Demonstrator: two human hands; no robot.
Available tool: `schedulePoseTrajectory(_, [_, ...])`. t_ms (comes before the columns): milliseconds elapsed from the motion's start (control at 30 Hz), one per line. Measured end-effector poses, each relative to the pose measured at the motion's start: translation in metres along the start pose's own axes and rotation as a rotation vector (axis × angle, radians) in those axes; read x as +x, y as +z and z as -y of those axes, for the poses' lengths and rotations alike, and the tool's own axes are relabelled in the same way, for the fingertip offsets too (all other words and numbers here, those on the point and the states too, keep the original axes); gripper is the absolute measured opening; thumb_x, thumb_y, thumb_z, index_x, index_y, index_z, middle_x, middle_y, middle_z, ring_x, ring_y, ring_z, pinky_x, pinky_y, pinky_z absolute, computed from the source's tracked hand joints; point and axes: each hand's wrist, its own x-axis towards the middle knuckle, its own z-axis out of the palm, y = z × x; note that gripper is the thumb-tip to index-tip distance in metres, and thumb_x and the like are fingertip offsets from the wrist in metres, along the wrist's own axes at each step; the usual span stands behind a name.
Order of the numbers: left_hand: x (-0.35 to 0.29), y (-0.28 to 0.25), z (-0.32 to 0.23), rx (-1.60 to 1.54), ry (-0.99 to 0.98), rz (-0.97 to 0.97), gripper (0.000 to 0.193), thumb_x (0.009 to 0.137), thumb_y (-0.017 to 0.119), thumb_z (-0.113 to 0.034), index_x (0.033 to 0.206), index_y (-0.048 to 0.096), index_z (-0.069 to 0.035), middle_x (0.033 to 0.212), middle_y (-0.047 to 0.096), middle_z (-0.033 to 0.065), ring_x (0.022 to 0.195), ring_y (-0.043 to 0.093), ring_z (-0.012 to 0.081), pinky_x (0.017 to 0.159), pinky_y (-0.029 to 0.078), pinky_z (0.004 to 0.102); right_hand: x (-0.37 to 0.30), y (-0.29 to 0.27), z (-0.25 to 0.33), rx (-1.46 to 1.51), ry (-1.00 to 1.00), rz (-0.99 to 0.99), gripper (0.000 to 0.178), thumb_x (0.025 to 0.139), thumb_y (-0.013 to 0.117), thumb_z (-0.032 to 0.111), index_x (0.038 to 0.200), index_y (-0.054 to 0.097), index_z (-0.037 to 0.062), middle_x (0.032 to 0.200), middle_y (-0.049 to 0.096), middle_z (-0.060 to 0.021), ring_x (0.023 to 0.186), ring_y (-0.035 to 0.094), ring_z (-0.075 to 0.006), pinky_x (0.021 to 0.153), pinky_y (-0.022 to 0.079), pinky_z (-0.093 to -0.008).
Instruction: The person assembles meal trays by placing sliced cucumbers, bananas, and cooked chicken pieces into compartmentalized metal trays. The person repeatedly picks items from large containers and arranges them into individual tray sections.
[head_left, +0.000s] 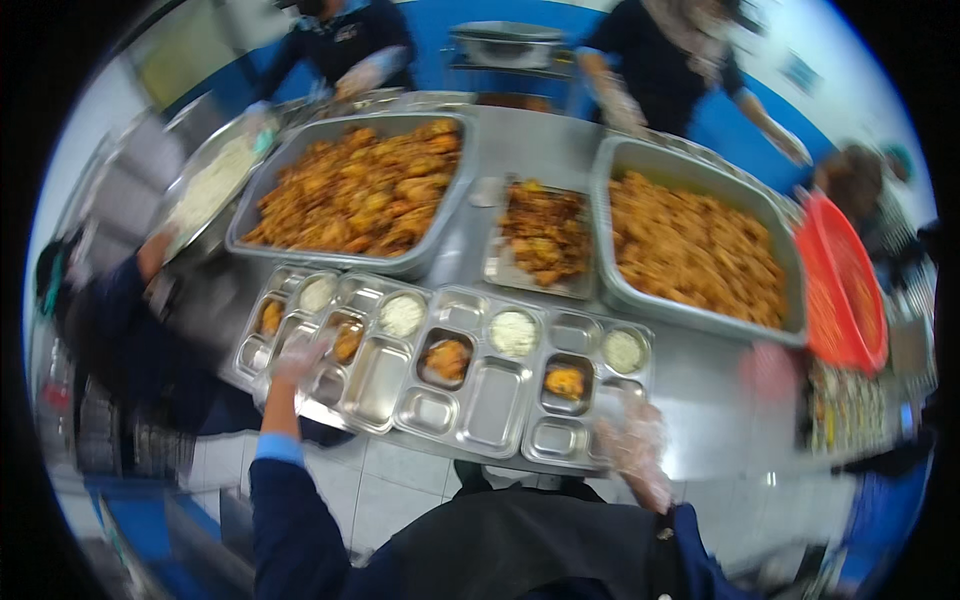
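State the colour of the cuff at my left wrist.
The cuff is light blue, shown in the head view.

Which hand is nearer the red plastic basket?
Right. The gloved right hand, by the rightmost silver metal tray, is left of the basket; the gloved left hand is farther left.

Head-worn fisheye view, looking down and forward from above the wearer's torso. The compartment trays lie at close range just below centre; the steel table stretches beyond them toward co-workers at the upper rim. Tiled floor shows below the table's near edge. Straight edges bow within a dark circular border.
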Motion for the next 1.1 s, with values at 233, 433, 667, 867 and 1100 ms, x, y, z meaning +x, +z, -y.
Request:
schedulePoseTrajectory(233, [0.022, 0.113, 0.008, 0.699, 0.189, -0.513, 0.062, 0.096, 0.053, -0.012, 0.155, 0.039, -0.005, 0.135, 0.062, 0.0272, 0.106, 0.071, 0.033, 0.073, 0.059, 0.0412, -0.01, 0.038, 0.101, -0.073, 0.35, 0.284, 0.095, 0.087, 0.06, 0.073, 0.161, 0.034, 0.02, 0.157, 0.033, -0.0391, 0.147, 0.034, -0.0524, 0.119, 0.03, -0.054])
schedulePoseTrajectory(433, [0.059, 0.155, -0.021, 0.218, 0.373, -0.573, 0.049, 0.098, 0.052, -0.015, 0.146, 0.051, -0.003, 0.125, 0.067, 0.0264, 0.116, 0.066, 0.0374, 0.102, 0.053, 0.0468, -0.009, 0.064, 0.141, -0.21, 0.567, 0.24, 0.097, 0.084, 0.058, 0.077, 0.161, 0.037, 0.0212, 0.164, 0.021, -0.0361, 0.151, 0.031, -0.0488, 0.122, 0.027, -0.055])
schedulePoseTrajectory(667, [0.05, 0.123, -0.033, -0.118, 0.429, -0.526, 0.047, 0.103, 0.049, -0.025, 0.145, 0.053, -0.003, 0.133, 0.063, 0.027, 0.121, 0.062, 0.0415, 0.106, 0.049, 0.0494, -0.004, 0.083, 0.166, -0.183, 0.604, 0.133, 0.072, 0.08, 0.068, 0.065, 0.144, 0.059, 0.0342, 0.158, 0.031, -0.0402, 0.151, 0.029, -0.0497, 0.124, 0.028, -0.048])
schedulePoseTrajectory(867, [0.062, 0.097, -0.032, -0.492, 0.074, -0.207, 0.043, 0.108, 0.04, -0.036, 0.142, 0.057, -0.015, 0.138, 0.06, 0.0278, 0.119, 0.063, 0.0427, 0.101, 0.052, 0.052, 0.004, 0.052, 0.184, -0.178, 0.48, 0.325, 0.066, 0.082, 0.073, 0.058, 0.141, 0.062, 0.0294, 0.147, 0.049, -0.0358, 0.14, 0.044, -0.0495, 0.117, 0.039, -0.0471])
schedulePoseTrajectory(1100, [0.094, -0.125, -0.023, 0.152, 0.517, -0.476, 0.049, 0.097, 0.06, -0.022, 0.145, 0.055, -0.026, 0.115, 0.065, 0.0128, 0.107, 0.065, 0.027, 0.093, 0.057, 0.045, 0.094, -0.099, 0.155, -0.233, 0.235, -0.12, 0.045, 0.086, 0.077, 0.033, 0.123, 0.069, 0.0087, 0.113, 0.069, -0.0227, 0.106, 0.069, -0.0356, 0.091, 0.055, -0.0468])
